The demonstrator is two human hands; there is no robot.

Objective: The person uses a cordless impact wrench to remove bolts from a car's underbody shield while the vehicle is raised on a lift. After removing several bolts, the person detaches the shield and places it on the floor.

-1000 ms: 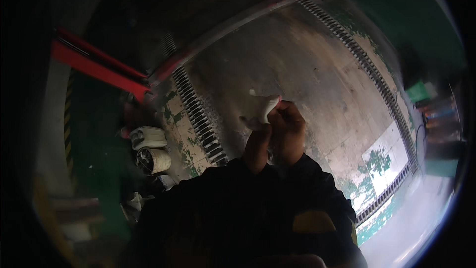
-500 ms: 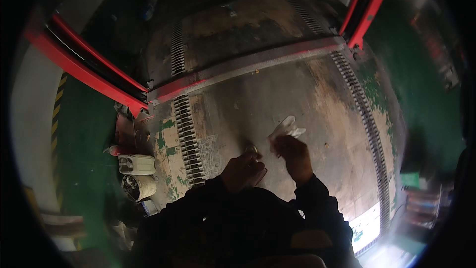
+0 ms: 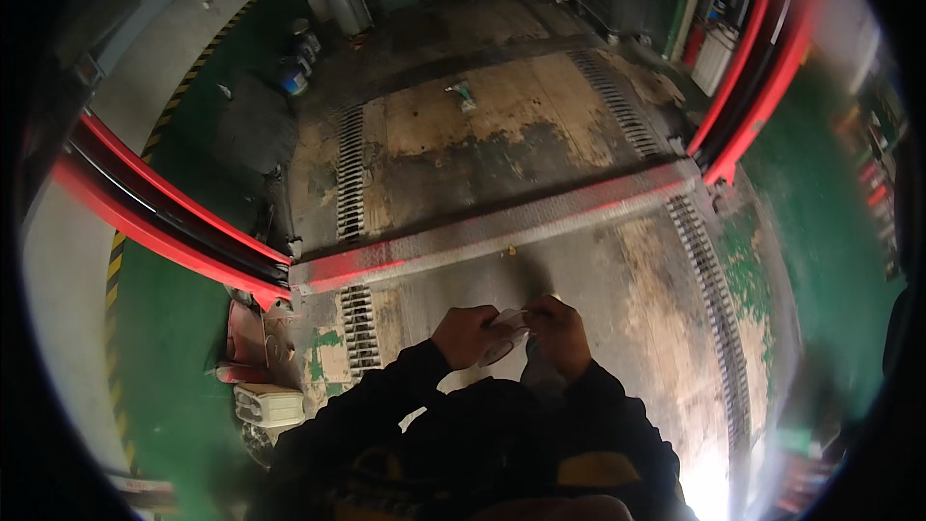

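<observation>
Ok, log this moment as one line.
left hand: holding pale item | right hand: holding same item | ahead: grey-red beam between red posts

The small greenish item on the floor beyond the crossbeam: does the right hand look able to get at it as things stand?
Probably not: the right hand is busy with a whitish item, and the small greenish item lies well ahead, on the far side of the crossbeam.

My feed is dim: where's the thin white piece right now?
In the head view, the thin white piece is just right of centre, between the left hand and right hand, lower in frame than the crossbeam.
</observation>
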